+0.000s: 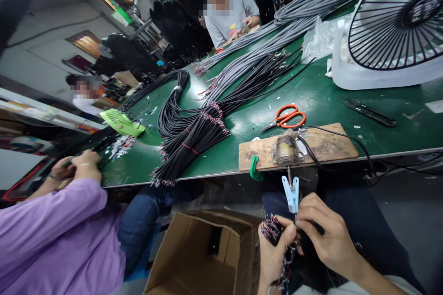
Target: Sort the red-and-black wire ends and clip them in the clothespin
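My left hand [275, 249] is closed around a bundle of cables [272, 228] whose ends show red, white and black wires. Twisted wires [286, 267] hang below that fist. Beside it, my right hand [323, 228] pinches a thin wire end just under the jaws of a light blue clothespin [291, 193]; the fingers partly hide the wire. The clothespin hangs on the shaft of a small motor [286, 148], which is fixed to a wooden board [328, 140] at the table edge. A green clamp [255, 169] grips the board's left end.
On the green table [313, 97] lie orange-handled scissors [287, 116], black snips [370, 111], black cables [188, 140] and grey cables [256, 55]. A white fan [394, 32] stands right. An open cardboard box [183, 253] sits below. A co-worker in purple [69, 235] works at left.
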Demonstrator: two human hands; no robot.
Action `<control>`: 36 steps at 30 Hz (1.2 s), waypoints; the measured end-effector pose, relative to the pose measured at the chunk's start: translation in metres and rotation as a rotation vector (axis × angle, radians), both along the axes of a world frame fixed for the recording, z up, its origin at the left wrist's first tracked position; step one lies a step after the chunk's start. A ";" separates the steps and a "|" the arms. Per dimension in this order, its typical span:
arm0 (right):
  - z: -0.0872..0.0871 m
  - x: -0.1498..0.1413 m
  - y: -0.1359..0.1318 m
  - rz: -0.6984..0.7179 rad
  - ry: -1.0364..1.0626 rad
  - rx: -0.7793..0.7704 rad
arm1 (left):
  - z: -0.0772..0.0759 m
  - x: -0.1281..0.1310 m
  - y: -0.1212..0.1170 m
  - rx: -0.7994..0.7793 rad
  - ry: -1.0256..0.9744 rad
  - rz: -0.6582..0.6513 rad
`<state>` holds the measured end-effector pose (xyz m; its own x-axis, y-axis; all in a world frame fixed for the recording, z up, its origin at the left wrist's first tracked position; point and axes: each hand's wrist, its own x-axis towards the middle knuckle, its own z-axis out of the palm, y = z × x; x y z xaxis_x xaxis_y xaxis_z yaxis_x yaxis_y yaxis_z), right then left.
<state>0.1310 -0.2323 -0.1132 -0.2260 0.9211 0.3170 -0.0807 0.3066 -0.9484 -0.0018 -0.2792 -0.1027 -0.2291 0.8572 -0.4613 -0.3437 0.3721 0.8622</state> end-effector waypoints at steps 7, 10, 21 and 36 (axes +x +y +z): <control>-0.002 0.009 0.019 0.565 0.362 -0.719 | 0.012 -0.004 0.008 0.307 0.193 -0.087; -0.002 0.010 0.034 0.496 0.390 -0.716 | 0.015 -0.005 0.010 0.349 0.304 -0.085; 0.012 -0.021 0.053 0.367 0.577 -0.746 | 0.033 -0.015 0.019 0.415 0.429 -0.076; 0.013 -0.020 0.052 0.406 0.570 -0.775 | 0.032 -0.012 0.027 0.292 0.348 -0.083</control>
<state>0.1112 -0.1798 -0.0997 -0.5665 0.8060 -0.1715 -0.5392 -0.5199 -0.6625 -0.0135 -0.2523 -0.0706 -0.2525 0.9618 -0.1059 0.0056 0.1109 0.9938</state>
